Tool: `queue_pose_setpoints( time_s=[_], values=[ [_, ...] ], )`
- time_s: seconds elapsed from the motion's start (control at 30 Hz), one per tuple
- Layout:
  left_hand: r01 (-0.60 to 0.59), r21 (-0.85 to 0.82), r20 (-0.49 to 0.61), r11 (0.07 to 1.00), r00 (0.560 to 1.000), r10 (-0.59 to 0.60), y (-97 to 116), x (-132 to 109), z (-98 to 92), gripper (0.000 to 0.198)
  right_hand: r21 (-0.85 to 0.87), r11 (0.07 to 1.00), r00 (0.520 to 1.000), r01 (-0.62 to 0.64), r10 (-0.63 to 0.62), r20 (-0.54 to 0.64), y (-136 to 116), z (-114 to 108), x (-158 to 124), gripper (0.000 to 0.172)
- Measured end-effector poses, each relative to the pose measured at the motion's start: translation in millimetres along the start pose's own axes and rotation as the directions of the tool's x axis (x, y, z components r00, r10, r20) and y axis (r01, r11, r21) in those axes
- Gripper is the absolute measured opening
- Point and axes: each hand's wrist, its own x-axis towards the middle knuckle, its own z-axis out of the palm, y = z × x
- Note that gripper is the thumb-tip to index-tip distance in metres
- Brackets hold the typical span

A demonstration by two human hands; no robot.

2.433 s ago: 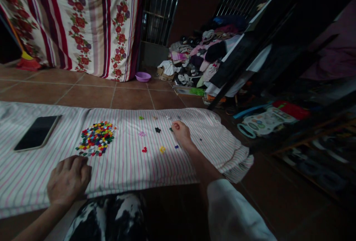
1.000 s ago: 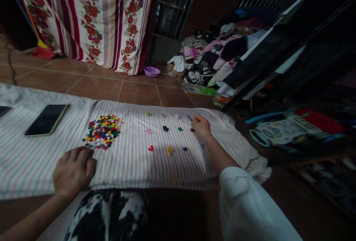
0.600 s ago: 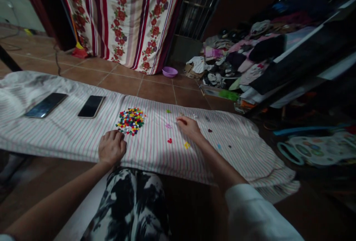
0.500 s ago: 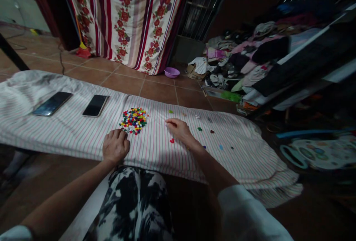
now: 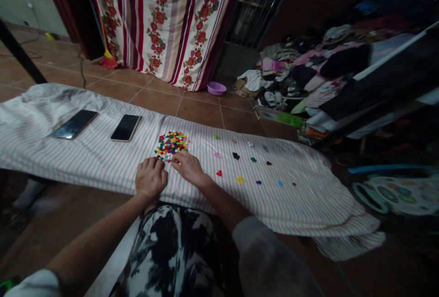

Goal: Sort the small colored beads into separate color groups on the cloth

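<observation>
A pile of small colourful pieces [image 5: 173, 141], like tiny bricks or beads, lies on the striped cloth [image 5: 199, 192]. My right hand [image 5: 188, 167] is at the pile's near right edge, thumb and fingers pinched together; whatever is between them is too small to make out. Just left of it, my left hand [image 5: 151, 178] rests palm down on the cloth with curled fingers, close to the pile's near edge. To the right lie small single-colour groups, among them pink pieces [image 5: 217, 155], black pieces [image 5: 236, 156], red pieces [image 5: 219, 173] and yellow pieces [image 5: 240, 179].
Two phones, a larger phone [image 5: 75, 124] and a smaller phone [image 5: 125, 128], lie left of the pile. Beyond the cloth are a purple bowl [image 5: 216, 88], a floral curtain [image 5: 171, 23] and a heap of clothes [image 5: 302, 73].
My right hand has moved left, from beside the pink pieces back to the pile. The pink, black and yellow groups now show uncovered. My left hand stays resting on the cloth.
</observation>
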Motion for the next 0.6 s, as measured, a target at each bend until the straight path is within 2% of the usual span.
queue_pose_setpoints(
  time_s=[0.17, 0.23, 0.3, 0.33, 0.37, 0.43, 0.5, 0.53, 0.6],
  values=[
    [-0.002, 0.032, 0.003, 0.999, 1.0, 0.002, 0.2, -0.4, 0.5, 0.015, 0.037, 0.999, 1.0, -0.015, 0.016, -0.024, 1.9, 5.3, -0.5, 0.012],
    [-0.002, 0.038, 0.002, 0.999, 1.0, 0.001, 0.0, -0.4, 0.6, 0.015, 0.143, 0.99, 0.997, -0.007, 0.019, -0.079, 6.2, 10.3, -1.3, 0.01],
    [-0.003, 0.035, 0.0, 0.999, 1.0, 0.003, -0.2, -0.5, 0.8, 0.015, 0.348, 0.937, 0.988, -0.018, 0.07, -0.138, 10.6, 15.6, -2.1, 0.005],
    [-0.004, 0.033, -0.001, 0.999, 1.0, 0.004, -0.3, -0.5, 0.9, 0.015, 0.487, 0.873, 0.982, -0.034, 0.121, -0.147, 12.4, 17.8, -2.5, 0.001],
    [-0.007, 0.031, -0.004, 0.999, 1.0, 0.007, -0.3, -0.5, 0.9, 0.015, 0.631, 0.774, 0.975, -0.057, 0.18, -0.132, 13.7, 19.1, -3.2, 0.005],
    [-0.012, 0.034, -0.008, 0.999, 1.0, 0.012, -0.1, -0.6, 0.8, 0.015, 0.859, 0.501, 0.958, -0.108, 0.284, -0.045, 15.0, 18.4, -5.5, 0.019],
    [-0.013, 0.045, -0.012, 0.999, 1.0, 0.013, 0.3, -0.7, 0.4, 0.015, 0.957, 0.256, 0.941, -0.134, 0.337, 0.041, 14.9, 13.3, -9.2, 0.031],
    [-0.012, 0.049, -0.013, 0.999, 1.0, 0.013, 0.5, -0.7, 0.1, 0.015, 0.975, 0.173, 0.934, -0.137, 0.349, 0.069, 14.7, 9.6, -11.5, 0.035],
    [-0.014, 0.05, -0.013, 0.999, 1.0, 0.014, 0.8, -0.8, -0.4, 0.016, 0.988, 0.07, 0.926, -0.14, 0.362, 0.105, 14.5, 1.9, -16.3, 0.04]
  ],
)
